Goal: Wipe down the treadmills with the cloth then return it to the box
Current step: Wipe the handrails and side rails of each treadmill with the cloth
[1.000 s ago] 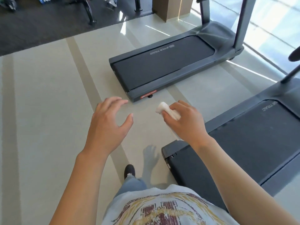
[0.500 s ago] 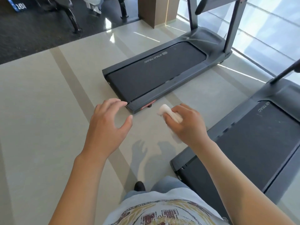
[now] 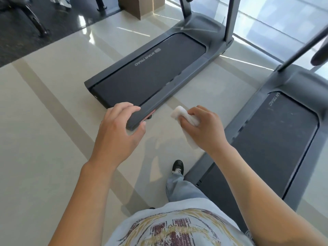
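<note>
"STAR TRAC" stands on the far treadmill's side rail point(image 3: 147, 57); the near treadmill point(image 3: 272, 102) shows only "AR TRAC".

A broad strip of pale floor point(image 3: 44, 139) lay open to the left. Ahead, the far treadmill point(image 3: 150, 73) blocked the way at a slant, its uprights point(image 3: 230, 16) rising at the window end. The near treadmill point(image 3: 284, 139) closed off the right side. Between the two decks ran a narrow floor lane, where one shoe point(image 3: 178, 166) stood.

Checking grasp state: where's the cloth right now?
Head view, centre-right: the white cloth is gripped in the right hand, held over the floor between the two treadmills.
</note>
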